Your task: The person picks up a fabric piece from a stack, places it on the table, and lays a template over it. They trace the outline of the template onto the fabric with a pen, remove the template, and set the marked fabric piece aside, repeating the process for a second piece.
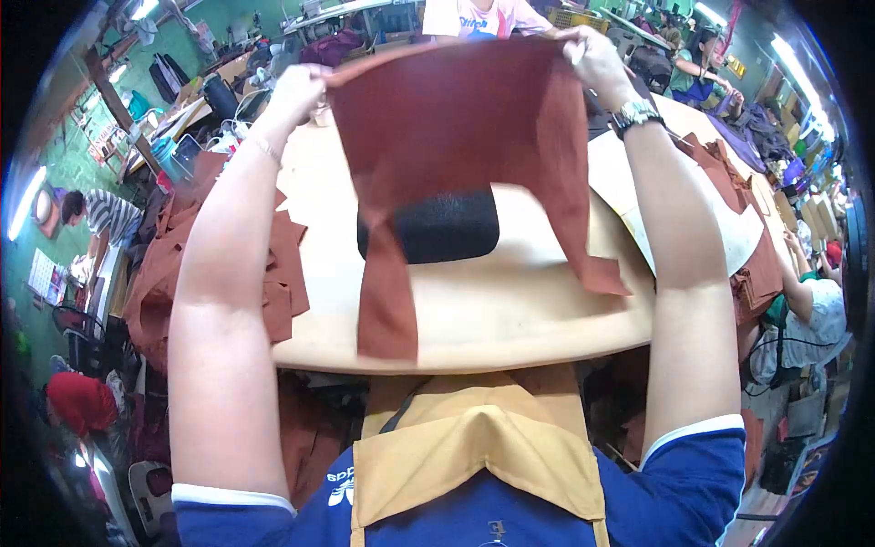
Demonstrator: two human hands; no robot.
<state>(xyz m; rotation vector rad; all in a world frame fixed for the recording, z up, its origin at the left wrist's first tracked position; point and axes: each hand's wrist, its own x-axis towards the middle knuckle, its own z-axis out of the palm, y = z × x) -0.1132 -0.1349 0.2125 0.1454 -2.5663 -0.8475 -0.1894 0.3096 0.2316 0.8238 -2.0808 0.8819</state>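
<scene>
A reddish-brown piece of cut fabric (447, 118) is stretched between my raised hands above the table, with two long strips hanging from it. At its upper left corner, my left hand (299, 96) is closed on the edge. My right hand (597, 66), with a watch (635, 114) on the wrist, grips the upper right corner. The left strip hangs down over the table's front part; the right one bends at its lower end. Behind the cloth a black pad (447, 230) lies on the pale table (492, 319), its upper part hidden.
Brown fabric pieces (196, 264) are piled at the left, partly behind my left arm. At the right lie a white sheet (738, 228) and more brown fabric (761, 273). A person in a pink shirt (515, 18) is across the table; other people work around the room.
</scene>
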